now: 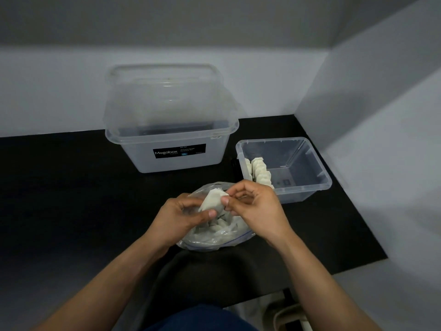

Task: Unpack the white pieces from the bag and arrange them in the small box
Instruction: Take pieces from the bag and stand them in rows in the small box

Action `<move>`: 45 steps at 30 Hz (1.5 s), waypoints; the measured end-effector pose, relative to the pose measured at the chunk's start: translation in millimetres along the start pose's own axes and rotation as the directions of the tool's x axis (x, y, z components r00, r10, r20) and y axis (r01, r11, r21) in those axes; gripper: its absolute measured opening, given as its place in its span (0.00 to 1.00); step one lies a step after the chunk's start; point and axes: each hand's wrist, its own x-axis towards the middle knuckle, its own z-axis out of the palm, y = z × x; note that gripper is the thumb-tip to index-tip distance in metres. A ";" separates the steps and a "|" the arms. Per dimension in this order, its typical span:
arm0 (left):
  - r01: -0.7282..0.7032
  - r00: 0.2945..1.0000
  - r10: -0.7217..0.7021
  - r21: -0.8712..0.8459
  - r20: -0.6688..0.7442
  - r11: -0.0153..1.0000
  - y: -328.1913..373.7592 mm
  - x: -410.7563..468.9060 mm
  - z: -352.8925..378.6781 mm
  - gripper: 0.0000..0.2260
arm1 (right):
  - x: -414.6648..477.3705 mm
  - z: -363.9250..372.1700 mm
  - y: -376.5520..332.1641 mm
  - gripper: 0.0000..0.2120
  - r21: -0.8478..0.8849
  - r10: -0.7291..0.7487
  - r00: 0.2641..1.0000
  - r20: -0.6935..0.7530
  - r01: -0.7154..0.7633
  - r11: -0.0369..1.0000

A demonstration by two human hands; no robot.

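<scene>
A clear plastic zip bag (216,240) lies on the black table near its front edge, with several white pieces inside. Above the bag's mouth both hands hold one white piece (212,199). My left hand (183,216) grips its lower left side with thumb and curled fingers. My right hand (255,206) pinches its right edge. The small clear box (307,185) stands to the right, and a row of several white pieces (259,172) stands along its left wall.
A large clear tub (167,142) with a black Megabox label stands behind the bag, its lid leaning against the grey wall. Grey walls close the table at the back and right. The black table (71,199) ends just below the bag.
</scene>
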 end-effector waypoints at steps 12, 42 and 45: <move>0.039 0.995 -0.045 -0.071 -0.093 0.997 6.4 8.0 5.2 0.05 | -12.2 -36.4 -12.5 0.03 -0.075 -0.020 0.999 -0.028 0.018 0.997; 0.036 0.944 -0.051 -0.051 -0.326 0.998 11.8 12.0 22.8 0.06 | 175.3 -139.9 109.3 0.07 -0.650 0.183 0.977 -0.110 -0.210 0.730; 0.044 0.943 -0.060 -0.054 -0.326 0.998 12.0 12.8 22.5 0.06 | 178.9 -138.5 110.6 0.06 -0.654 0.191 0.973 -0.130 -0.229 0.721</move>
